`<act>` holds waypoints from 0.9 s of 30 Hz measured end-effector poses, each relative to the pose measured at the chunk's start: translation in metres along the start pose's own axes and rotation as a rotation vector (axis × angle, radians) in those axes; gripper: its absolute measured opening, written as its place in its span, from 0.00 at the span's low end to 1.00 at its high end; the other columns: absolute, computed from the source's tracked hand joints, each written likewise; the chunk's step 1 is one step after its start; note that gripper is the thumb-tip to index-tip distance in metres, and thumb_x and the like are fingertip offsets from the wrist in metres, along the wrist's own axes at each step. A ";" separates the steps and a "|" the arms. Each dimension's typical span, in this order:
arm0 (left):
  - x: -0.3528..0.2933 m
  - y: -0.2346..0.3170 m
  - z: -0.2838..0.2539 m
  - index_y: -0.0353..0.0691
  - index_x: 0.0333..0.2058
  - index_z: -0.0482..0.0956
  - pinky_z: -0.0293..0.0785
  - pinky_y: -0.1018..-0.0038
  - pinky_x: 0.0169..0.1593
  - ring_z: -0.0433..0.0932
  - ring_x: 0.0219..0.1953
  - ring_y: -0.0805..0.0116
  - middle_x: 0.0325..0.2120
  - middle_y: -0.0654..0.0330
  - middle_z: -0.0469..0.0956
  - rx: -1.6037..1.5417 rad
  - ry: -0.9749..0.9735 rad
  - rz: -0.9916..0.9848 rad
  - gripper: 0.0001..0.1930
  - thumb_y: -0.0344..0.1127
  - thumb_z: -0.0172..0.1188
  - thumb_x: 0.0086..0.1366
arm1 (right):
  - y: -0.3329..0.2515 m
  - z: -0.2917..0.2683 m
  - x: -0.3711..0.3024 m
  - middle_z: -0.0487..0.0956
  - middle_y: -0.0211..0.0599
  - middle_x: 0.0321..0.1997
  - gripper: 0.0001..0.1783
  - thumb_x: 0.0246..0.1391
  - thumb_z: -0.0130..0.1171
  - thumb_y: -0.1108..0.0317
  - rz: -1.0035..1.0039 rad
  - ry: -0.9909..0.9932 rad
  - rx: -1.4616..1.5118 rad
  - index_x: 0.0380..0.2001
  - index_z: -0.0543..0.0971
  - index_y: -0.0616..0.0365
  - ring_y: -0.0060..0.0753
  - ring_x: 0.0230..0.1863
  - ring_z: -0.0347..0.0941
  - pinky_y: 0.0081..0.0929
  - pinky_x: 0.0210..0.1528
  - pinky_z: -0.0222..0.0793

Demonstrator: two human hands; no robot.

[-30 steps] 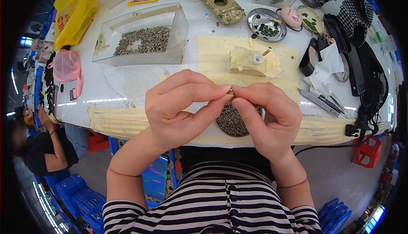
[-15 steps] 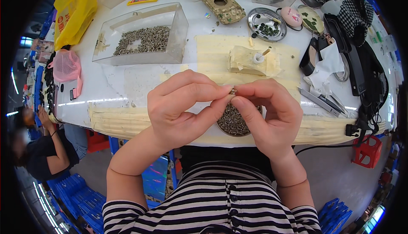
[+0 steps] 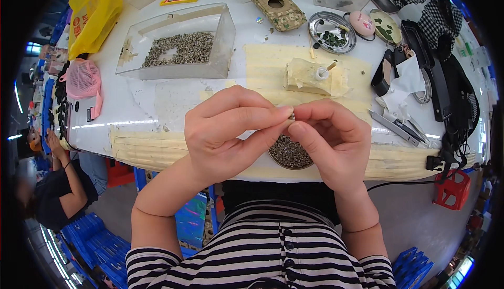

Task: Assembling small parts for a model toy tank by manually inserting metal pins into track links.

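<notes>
Fingertips meeting, my left hand [image 3: 228, 134] and my right hand [image 3: 333, 144] pinch one tiny metallic piece [image 3: 292, 115] between them, mostly covered by the fingers. Its exact kind is too small to make out. Under the hands, near the table's front edge, a round dish of small metal pieces [image 3: 287, 155] is partly hidden. Beyond the hands stands a block wrapped in yellowish tape [image 3: 299, 76], with a small white pot [image 3: 321, 72] and a thin stick [image 3: 331, 65] on it.
At the left, a clear box [image 3: 223, 47] holds many small metal pieces. Farther back lie a camouflage-patterned case [image 3: 286, 18] and a steel plate [image 3: 313, 23] with dark green bits. Tweezers [image 3: 417, 127] and a utility knife [image 3: 394, 126] are at right. A co-worker [image 3: 68, 184] sits at far left.
Both hands have drawn slightly closer together at the fingertips, covering more of the tiny piece. The whole view has shifted a little.
</notes>
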State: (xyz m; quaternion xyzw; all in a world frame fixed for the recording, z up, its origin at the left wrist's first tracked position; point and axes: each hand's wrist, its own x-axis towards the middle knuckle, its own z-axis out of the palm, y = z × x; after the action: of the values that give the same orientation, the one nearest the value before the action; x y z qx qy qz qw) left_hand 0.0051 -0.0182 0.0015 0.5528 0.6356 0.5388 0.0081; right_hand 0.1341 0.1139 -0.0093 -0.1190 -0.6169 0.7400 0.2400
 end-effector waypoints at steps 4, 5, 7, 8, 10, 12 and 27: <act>0.000 0.000 0.000 0.34 0.35 0.84 0.72 0.78 0.32 0.77 0.30 0.70 0.29 0.58 0.79 0.014 -0.002 -0.014 0.12 0.17 0.68 0.50 | -0.002 -0.001 0.000 0.82 0.35 0.37 0.10 0.53 0.66 0.77 0.002 -0.014 -0.023 0.39 0.80 0.67 0.21 0.37 0.79 0.19 0.41 0.76; 0.000 0.000 0.000 0.34 0.35 0.84 0.72 0.78 0.32 0.77 0.30 0.70 0.29 0.58 0.79 0.013 -0.003 -0.014 0.12 0.17 0.68 0.50 | -0.002 -0.001 0.000 0.82 0.36 0.37 0.10 0.53 0.66 0.77 -0.014 -0.008 -0.047 0.39 0.80 0.67 0.21 0.36 0.79 0.19 0.41 0.76; -0.001 0.000 0.000 0.34 0.35 0.84 0.72 0.78 0.32 0.77 0.30 0.70 0.29 0.58 0.79 0.010 -0.003 -0.017 0.12 0.17 0.68 0.50 | -0.003 -0.001 0.000 0.82 0.36 0.37 0.10 0.53 0.66 0.77 0.027 -0.019 0.003 0.38 0.79 0.67 0.20 0.36 0.79 0.18 0.41 0.75; -0.001 0.000 0.000 0.34 0.35 0.83 0.72 0.78 0.32 0.78 0.30 0.70 0.29 0.58 0.79 0.006 -0.006 -0.013 0.12 0.17 0.68 0.50 | -0.003 -0.002 0.000 0.82 0.35 0.37 0.10 0.53 0.66 0.77 0.048 -0.024 0.029 0.38 0.79 0.67 0.20 0.35 0.79 0.18 0.41 0.75; -0.001 -0.001 -0.001 0.34 0.35 0.83 0.72 0.78 0.32 0.78 0.30 0.70 0.29 0.57 0.79 -0.003 -0.012 -0.005 0.12 0.17 0.68 0.50 | -0.003 -0.003 0.000 0.82 0.35 0.36 0.10 0.52 0.66 0.78 0.067 -0.034 0.065 0.39 0.79 0.67 0.19 0.35 0.79 0.17 0.41 0.75; 0.000 0.000 -0.001 0.34 0.35 0.83 0.72 0.78 0.32 0.78 0.30 0.70 0.29 0.57 0.79 -0.006 -0.016 -0.007 0.12 0.17 0.68 0.50 | -0.002 -0.003 0.001 0.82 0.35 0.36 0.11 0.52 0.66 0.78 0.067 -0.033 0.082 0.39 0.78 0.67 0.19 0.35 0.78 0.17 0.41 0.75; -0.001 0.000 0.000 0.31 0.35 0.83 0.71 0.78 0.34 0.77 0.31 0.70 0.29 0.56 0.80 -0.004 0.009 -0.039 0.11 0.15 0.66 0.51 | 0.001 0.002 0.003 0.82 0.39 0.32 0.09 0.46 0.68 0.82 -0.335 0.078 -0.370 0.33 0.83 0.66 0.25 0.30 0.79 0.19 0.33 0.75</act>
State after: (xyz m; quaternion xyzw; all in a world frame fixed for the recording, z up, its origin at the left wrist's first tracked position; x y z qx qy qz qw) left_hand 0.0054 -0.0188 0.0009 0.5378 0.6454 0.5422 0.0170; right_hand 0.1309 0.1137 -0.0095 -0.0855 -0.7432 0.5594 0.3569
